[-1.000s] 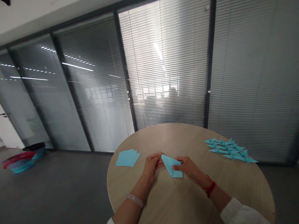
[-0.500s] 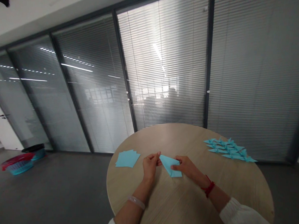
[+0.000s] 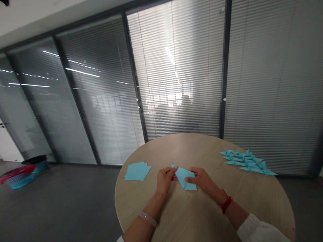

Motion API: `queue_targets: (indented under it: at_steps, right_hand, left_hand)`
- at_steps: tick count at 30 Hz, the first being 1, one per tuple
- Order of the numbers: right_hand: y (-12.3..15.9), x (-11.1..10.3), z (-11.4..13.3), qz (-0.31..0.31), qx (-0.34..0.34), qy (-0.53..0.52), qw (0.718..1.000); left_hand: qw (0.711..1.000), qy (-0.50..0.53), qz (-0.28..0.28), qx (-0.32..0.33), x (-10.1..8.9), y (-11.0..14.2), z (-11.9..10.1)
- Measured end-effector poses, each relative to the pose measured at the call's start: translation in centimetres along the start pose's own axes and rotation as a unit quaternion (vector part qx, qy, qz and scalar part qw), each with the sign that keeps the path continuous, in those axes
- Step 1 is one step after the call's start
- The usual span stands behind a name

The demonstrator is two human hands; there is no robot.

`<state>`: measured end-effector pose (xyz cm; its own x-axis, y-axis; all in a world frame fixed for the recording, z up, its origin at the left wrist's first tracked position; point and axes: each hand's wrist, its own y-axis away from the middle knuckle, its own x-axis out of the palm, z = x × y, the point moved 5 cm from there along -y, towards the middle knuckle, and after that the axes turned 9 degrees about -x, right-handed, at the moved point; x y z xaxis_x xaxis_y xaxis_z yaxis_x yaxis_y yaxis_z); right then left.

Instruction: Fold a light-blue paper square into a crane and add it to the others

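Between my hands is a folded sheet of light-blue origami paper (image 3: 184, 176), held just over the table. My left hand (image 3: 166, 179) pinches its pointed left corner between thumb and fingers. On the other side, my right hand (image 3: 200, 178) grips the paper's right part, with the thumb on top and fingers behind. The paper's underside is hidden. Left of my hands lies a loose stack of flat blue paper sheets (image 3: 137, 171). Several folded blue paper cranes (image 3: 247, 161) sit in rows at the right back of the table.
The round wooden table (image 3: 204, 224) stands before a glass partition with blinds (image 3: 180, 64). On the floor at far left are a red and blue basket (image 3: 19, 176) and a dark-rimmed blue basin (image 3: 37, 163).
My left hand has shifted slightly right along the paper, so the left tip now pokes out past its fingers. My right hand stays nearly still.
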<state>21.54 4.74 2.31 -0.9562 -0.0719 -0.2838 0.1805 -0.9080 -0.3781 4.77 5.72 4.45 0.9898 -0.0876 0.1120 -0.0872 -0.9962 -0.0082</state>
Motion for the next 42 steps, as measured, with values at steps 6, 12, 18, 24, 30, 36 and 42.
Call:
queue_targets:
  at_steps: [6,12,18,24,30,36,42]
  right_hand:
    - [-0.1,-0.1,-0.3,-0.003,0.005,-0.016,1.000]
    - [-0.1,0.1,-0.3,0.001,-0.003,-0.019,1.000]
    - [-0.1,0.0,-0.3,-0.007,-0.002,-0.042,0.999]
    - [0.0,0.1,-0.1,-0.004,0.006,-0.063,0.998]
    - [-0.1,-0.1,-0.1,-0.020,0.002,-0.061,0.998]
    - [-0.1,0.0,-0.2,-0.025,-0.001,-0.068,0.997]
    - [-0.1,0.0,-0.4,-0.039,-0.011,-0.067,0.997]
  left_hand:
    - [0.997,-0.011,0.069,-0.032,0.7,0.2,0.2]
    - [0.999,-0.044,0.021,0.023,0.4,0.4,-0.4]
    - [0.996,-0.031,0.076,-0.021,0.8,0.2,0.1]
    - [0.995,-0.084,0.044,0.021,0.5,0.2,0.1]
    - [0.995,-0.079,0.060,-0.002,0.7,-0.1,0.5]
    - [0.991,-0.114,0.067,0.020,0.9,0.3,0.1]
    - [0.990,-0.126,0.053,0.041,0.8,0.6,-0.3]
